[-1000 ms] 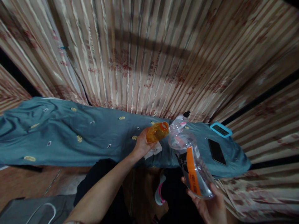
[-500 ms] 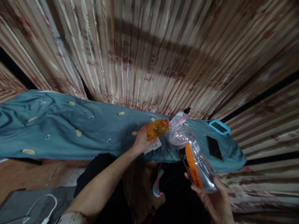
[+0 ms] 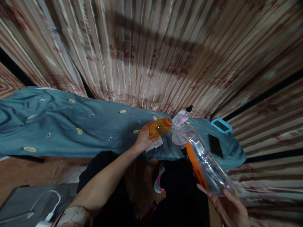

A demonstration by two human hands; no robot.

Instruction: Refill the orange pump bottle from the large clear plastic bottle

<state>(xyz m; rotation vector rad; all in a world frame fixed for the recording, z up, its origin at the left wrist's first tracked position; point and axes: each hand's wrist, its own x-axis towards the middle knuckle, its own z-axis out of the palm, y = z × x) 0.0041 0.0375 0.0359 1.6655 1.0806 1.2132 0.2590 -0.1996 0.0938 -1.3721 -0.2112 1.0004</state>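
Note:
My left hand (image 3: 144, 138) is wrapped round a small orange translucent bottle (image 3: 159, 128), tilted with its open mouth up and to the right. My right hand (image 3: 228, 201) grips the base of a large clear plastic bottle (image 3: 203, 157) with an orange and black label. The large bottle slants so that its neck points up and left, close to the orange bottle's mouth; I cannot tell whether the two touch. Behind the necks stands a clear pump bottle (image 3: 181, 118) with a black top. A crumpled white tissue (image 3: 155, 144) lies just below my left hand.
A teal cloth (image 3: 94, 132) with pineapple prints covers the long surface. At its right end lie a blue-framed digital clock (image 3: 221, 125) and a dark phone (image 3: 215, 146). Pleated curtains (image 3: 142, 56) hang behind. A grey case (image 3: 21, 201) with a white cable sits lower left.
The base of the large clear bottle has swung right and slightly down with my right hand, and the bottle has rolled a little. My left hand holds the orange bottle nearly still.

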